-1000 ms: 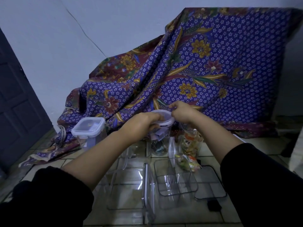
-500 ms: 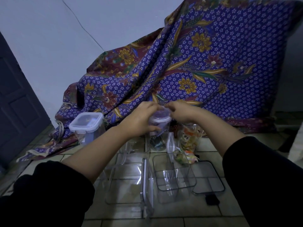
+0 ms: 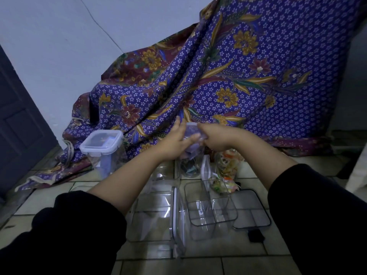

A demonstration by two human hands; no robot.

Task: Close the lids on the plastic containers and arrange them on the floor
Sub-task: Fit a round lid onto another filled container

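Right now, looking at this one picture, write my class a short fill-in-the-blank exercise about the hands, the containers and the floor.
1. Both hands, the left hand and the right hand, grip the same tall ____.
2. The square container at the left has its lid ____.
3. The divided container near the middle stands ____, with no lid.
4. The cloth behind is mostly ____ in colour.

Missing words: container; closed; open; purple

Two hands (image 3: 174, 143), five clear containers (image 3: 103, 147), two loose lids (image 3: 252, 209), one cloth (image 3: 238, 76)

Clear glossy plastic containers (image 3: 212, 211) — patterned cloth (image 3: 238, 80), smooth tiled floor (image 3: 258, 264)
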